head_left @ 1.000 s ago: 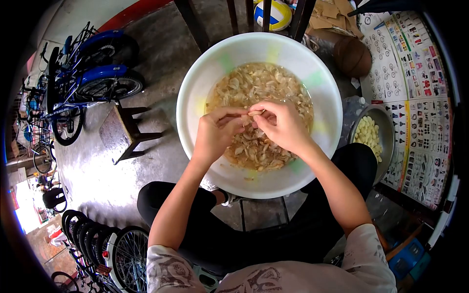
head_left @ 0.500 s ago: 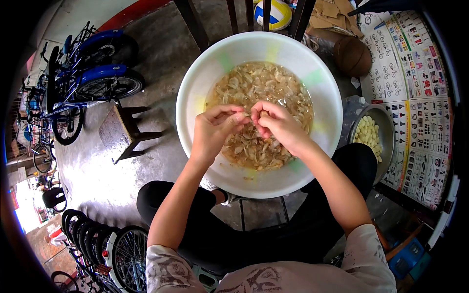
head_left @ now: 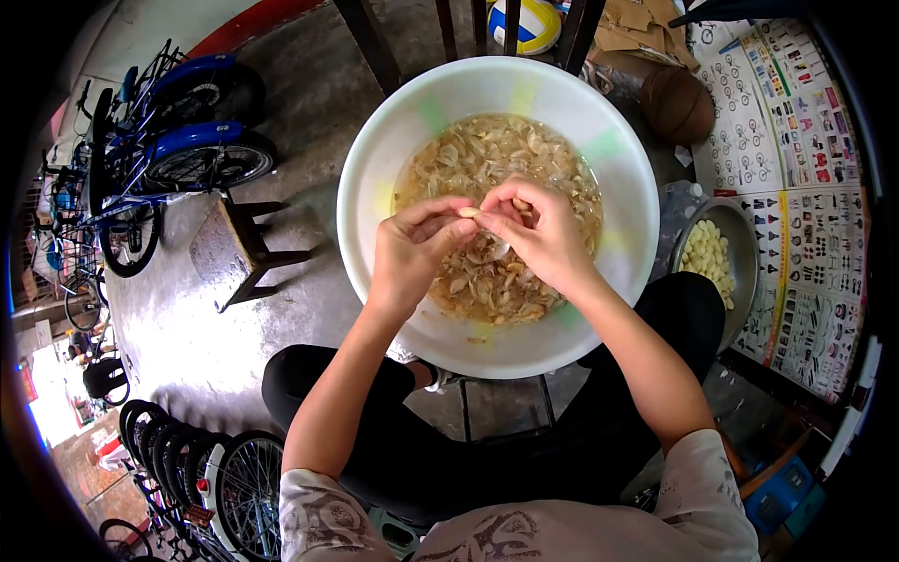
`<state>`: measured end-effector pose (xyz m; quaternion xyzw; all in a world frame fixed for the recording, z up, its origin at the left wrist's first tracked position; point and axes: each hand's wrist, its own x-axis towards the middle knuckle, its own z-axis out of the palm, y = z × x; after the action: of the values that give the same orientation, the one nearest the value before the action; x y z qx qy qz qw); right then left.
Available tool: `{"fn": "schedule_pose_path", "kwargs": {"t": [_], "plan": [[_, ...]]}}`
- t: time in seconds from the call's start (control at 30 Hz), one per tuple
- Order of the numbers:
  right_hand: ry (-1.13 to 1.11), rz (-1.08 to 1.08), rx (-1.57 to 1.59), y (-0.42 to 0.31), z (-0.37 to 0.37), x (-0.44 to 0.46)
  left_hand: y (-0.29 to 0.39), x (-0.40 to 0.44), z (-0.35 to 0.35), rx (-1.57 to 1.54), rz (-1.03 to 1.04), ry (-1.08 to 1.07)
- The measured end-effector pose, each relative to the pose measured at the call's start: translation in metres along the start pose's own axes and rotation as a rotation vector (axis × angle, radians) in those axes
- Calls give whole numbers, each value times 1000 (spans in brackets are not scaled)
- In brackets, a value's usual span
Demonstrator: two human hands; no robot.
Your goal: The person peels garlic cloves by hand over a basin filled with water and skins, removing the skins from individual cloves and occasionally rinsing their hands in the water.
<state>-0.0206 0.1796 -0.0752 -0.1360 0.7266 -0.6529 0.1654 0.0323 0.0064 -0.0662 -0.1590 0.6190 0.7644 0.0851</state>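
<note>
A large white basin stands before me, with water and many loose garlic skins in it. Over its middle, my left hand pinches a small pale garlic clove between thumb and fingertips. My right hand touches the same clove with its thumb and index finger. Another clove shows in the curled fingers of the right hand. To the right, a metal bowl contains many peeled white cloves.
A wooden stool and blue bicycles are at the left, with more wheels at the lower left. Dark chair bars, a volleyball and a brown ball are behind the basin. Printed sheets cover the right side.
Both hands were slightly apart half a second ago and now meet at the pale clove. My right hand has turned, so the second clove shows between its fingers.
</note>
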Motion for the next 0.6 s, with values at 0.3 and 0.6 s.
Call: {"fn": "schedule_pose_path", "kwargs": {"t": [0.3,0.6], "plan": [[3,-34,-21,-4,-3,0,-9,-2,1,-16,76,4],[152,-285,-276,-20,0,-7,-15,-5,11,-74,159,43]]}}
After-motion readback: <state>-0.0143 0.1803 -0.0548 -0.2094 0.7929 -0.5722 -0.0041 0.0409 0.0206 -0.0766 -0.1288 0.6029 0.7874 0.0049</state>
